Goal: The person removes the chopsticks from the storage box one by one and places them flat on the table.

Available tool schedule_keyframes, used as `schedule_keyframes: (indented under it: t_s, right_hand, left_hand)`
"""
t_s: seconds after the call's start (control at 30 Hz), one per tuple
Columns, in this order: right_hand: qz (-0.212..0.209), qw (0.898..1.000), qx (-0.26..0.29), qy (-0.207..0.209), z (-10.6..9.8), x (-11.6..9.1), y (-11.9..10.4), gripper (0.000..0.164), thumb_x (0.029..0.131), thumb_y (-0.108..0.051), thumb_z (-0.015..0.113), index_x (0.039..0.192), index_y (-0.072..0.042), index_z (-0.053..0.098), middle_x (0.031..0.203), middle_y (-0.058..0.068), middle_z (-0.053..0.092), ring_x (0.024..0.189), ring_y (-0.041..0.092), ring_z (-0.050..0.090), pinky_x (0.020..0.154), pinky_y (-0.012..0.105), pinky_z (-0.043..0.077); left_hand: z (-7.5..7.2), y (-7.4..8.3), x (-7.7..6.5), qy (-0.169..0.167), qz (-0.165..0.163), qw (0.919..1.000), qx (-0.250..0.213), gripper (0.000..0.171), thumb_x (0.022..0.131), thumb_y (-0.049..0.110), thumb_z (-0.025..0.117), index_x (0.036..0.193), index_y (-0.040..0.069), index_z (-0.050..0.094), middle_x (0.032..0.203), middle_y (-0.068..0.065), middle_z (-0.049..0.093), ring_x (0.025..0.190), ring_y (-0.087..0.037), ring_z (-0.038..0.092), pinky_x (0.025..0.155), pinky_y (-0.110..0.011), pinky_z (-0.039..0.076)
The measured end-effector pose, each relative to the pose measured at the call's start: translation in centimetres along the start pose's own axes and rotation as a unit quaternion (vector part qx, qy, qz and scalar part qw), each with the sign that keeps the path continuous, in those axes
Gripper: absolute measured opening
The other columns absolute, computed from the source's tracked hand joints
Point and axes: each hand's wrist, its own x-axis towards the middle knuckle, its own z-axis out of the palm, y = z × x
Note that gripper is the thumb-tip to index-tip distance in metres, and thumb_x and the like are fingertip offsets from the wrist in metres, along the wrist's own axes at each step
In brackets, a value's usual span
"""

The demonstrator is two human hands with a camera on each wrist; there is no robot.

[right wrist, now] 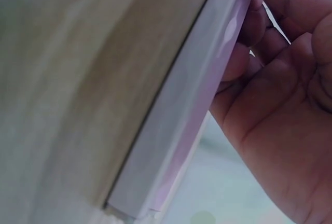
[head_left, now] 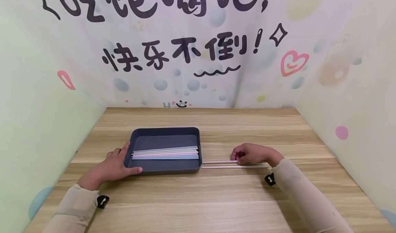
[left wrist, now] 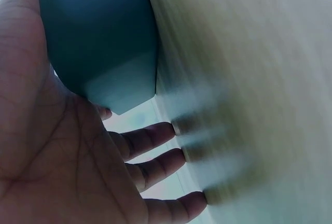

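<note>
A dark grey rectangular tray [head_left: 165, 132] lies on the table, with several pale chopsticks [head_left: 165, 153] side by side across it. Spread around the tray's front left corner, my left hand [head_left: 112, 165] touches its outer side. In the left wrist view its fingers [left wrist: 161, 169] look nearly straight, the tips at the tabletop. To the right of the tray, my right hand [head_left: 252, 154] pinches a pink chopstick [head_left: 218, 162] low over the wood. Just in front lies a white chopstick [head_left: 232, 167]. The right wrist view shows the pink chopstick [right wrist: 194, 115] against curled fingers [right wrist: 238, 60].
The wood-grain table [head_left: 198, 202] meets a printed white cloth [head_left: 198, 85] at the back. Pale walls stand at the left [head_left: 40, 98] and right [head_left: 349, 98]. Black wrist straps [head_left: 103, 201] show at both sleeves.
</note>
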Motion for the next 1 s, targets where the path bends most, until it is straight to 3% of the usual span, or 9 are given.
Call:
schedule_keyframes:
  t_s: [1.0]
  right_hand:
    - [0.007, 1.0, -0.016, 0.006, -0.01, -0.09, -0.18, 0.012, 0.092, 0.003, 0.062, 0.1, -0.006, 0.066, 0.083, -0.001, 0.057, 0.079, 0.012, 0.052, 0.072, 0.025, 0.043]
  left_hand:
    - [0.06, 0.11, 0.09, 0.0, -0.001, 1.0, -0.003, 0.122, 0.08, 0.067, 0.069, 0.153, -0.01, 0.008, 0.137, -0.048, 0.03, 0.123, -0.067, 0.029, 0.092, -0.069, 0.037]
